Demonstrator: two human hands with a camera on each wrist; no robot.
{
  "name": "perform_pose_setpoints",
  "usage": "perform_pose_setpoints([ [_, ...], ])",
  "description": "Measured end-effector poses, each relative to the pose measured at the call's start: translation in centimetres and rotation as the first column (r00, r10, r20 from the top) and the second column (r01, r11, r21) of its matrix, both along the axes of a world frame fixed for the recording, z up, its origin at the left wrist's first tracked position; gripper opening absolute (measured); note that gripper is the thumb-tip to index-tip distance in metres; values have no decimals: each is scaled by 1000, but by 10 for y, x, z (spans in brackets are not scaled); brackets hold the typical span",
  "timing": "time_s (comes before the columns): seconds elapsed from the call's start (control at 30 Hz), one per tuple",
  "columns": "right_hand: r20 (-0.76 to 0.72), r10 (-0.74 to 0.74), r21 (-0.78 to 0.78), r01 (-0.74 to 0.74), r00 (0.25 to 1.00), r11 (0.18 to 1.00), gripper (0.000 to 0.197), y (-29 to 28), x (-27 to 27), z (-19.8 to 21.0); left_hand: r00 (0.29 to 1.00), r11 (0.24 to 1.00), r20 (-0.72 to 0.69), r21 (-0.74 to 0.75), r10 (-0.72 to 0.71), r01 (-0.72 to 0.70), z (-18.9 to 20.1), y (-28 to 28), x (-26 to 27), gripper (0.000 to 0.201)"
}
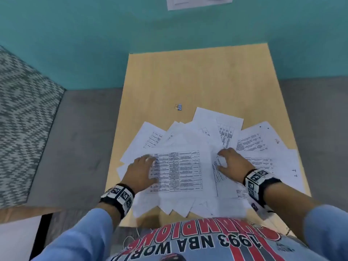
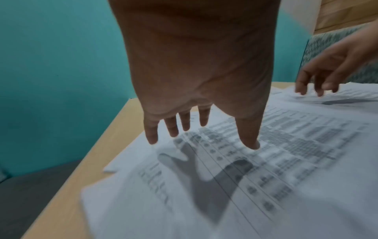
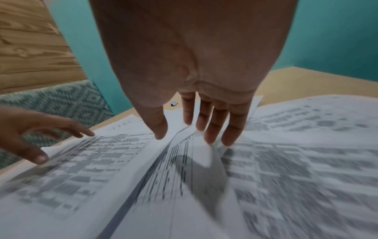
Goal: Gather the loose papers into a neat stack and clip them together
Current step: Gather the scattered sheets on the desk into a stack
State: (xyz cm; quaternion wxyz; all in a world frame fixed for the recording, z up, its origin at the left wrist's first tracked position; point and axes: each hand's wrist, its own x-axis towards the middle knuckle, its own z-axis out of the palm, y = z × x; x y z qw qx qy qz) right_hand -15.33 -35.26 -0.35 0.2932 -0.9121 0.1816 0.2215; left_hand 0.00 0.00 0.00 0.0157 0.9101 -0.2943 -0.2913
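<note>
Several loose white printed papers (image 1: pixel 180 170) lie fanned and overlapping across the near half of the wooden table (image 1: pixel 197 78). My left hand (image 1: pixel 149 166) is spread with straight fingers over the top sheet's left side, a page with a printed table (image 2: pixel 286 153); the thumb tip touches it. My right hand (image 1: pixel 221 160) has straight fingers on the sheets to the right, where one sheet's edge (image 3: pixel 206 160) bows up under the fingertips. A small binder clip (image 1: pixel 178 107) lies alone on bare wood beyond the papers, also visible as a binder clip (image 3: pixel 174 104) in the right wrist view.
A teal wall rises behind the table. A patterned cushion (image 1: pixel 22 110) and a grey seat (image 1: pixel 75 138) lie to the left, with more grey seat to the right. Some sheets overhang the table's near edge (image 1: pixel 169 213) by my torso.
</note>
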Motion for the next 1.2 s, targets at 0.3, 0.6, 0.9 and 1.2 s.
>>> perform_pose_setpoints([
  [0.3,-64,-201,-43,198,978,979,97,1,56,-18,999,997,30,78,-29,27,-24,-44,42,128],
  [0.6,-59,-484,121,488,873,865,87,-9,51,-36,972,975,-86,-9,220,-222,-34,-47,36,111],
  [0.9,-101,-419,196,431,902,881,41,-2,43,-31,949,956,-118,14,291,-291,-29,-48,29,99],
  [1.2,-84,-485,339,482,871,808,52,1,25,-32,959,969,-145,27,245,-244,-26,-56,8,67],
])
